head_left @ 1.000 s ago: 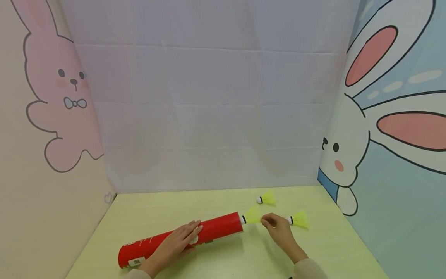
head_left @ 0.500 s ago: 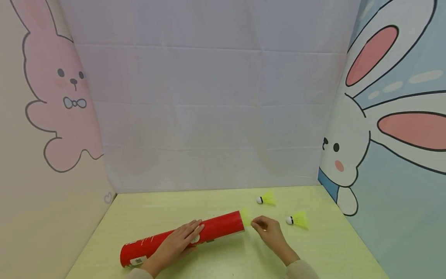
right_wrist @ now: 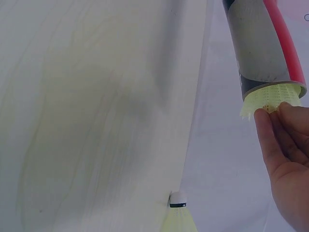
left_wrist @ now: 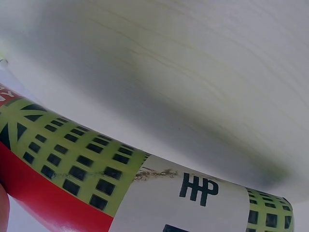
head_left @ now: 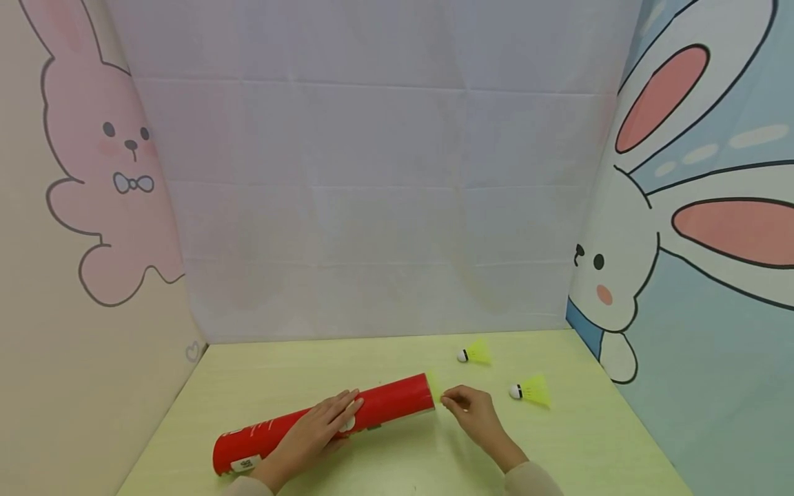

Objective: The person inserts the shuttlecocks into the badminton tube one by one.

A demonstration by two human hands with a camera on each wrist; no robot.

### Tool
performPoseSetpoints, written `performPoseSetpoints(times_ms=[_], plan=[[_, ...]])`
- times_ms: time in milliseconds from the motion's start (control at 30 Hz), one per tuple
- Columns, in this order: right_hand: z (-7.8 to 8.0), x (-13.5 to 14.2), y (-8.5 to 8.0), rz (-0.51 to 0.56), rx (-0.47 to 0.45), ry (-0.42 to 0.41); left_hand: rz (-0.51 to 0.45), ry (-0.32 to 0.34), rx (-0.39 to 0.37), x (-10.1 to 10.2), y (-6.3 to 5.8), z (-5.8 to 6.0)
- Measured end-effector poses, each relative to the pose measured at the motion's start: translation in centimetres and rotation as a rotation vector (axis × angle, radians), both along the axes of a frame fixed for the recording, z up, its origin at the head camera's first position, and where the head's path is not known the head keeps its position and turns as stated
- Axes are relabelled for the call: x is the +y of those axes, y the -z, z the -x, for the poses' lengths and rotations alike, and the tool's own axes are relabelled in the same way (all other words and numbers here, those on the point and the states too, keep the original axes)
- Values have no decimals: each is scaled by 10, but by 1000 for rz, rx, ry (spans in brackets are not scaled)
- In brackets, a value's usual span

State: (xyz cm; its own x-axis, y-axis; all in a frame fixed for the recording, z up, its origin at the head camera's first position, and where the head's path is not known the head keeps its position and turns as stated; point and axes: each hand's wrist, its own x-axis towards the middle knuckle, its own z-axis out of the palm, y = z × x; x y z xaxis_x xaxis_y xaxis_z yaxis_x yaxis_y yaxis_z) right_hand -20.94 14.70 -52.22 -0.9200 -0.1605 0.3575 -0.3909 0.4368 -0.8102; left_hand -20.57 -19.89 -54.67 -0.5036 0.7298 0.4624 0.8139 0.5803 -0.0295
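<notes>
A red shuttlecock tube (head_left: 397,401) slants across the table, its mouth toward the right; a shadow lies below that end. My left hand (head_left: 316,430) grips the tube around its middle, fingers over the top. In the left wrist view, the tube (left_wrist: 72,169) shows a green and white printed side. My right hand (head_left: 477,417) pinches the skirt rim of a yellow shuttlecock (right_wrist: 270,99), most of which is inside the tube's mouth. Its cork is hidden in the tube. Two more yellow shuttlecocks lie to the right, one farther back (head_left: 474,353) and one nearer (head_left: 530,391).
The pale yellow table (head_left: 298,375) ends at a white cloth backdrop (head_left: 384,207). Walls with rabbit drawings stand on the left (head_left: 118,207) and right (head_left: 713,331).
My right hand has moved left, sliding the shuttlecock cork-first into the tube until only the skirt's edge shows. My left hand and the tube have barely shifted.
</notes>
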Motion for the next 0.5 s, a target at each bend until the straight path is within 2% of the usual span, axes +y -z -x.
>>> performPoseSetpoints(times_ms=[133,500], plan=[[-1,-3,0,3,29,-24,8,-7,13,0,0,-1],[-2,-8,-3,-52,-10,-81,4,7,34,4,-4,-3]])
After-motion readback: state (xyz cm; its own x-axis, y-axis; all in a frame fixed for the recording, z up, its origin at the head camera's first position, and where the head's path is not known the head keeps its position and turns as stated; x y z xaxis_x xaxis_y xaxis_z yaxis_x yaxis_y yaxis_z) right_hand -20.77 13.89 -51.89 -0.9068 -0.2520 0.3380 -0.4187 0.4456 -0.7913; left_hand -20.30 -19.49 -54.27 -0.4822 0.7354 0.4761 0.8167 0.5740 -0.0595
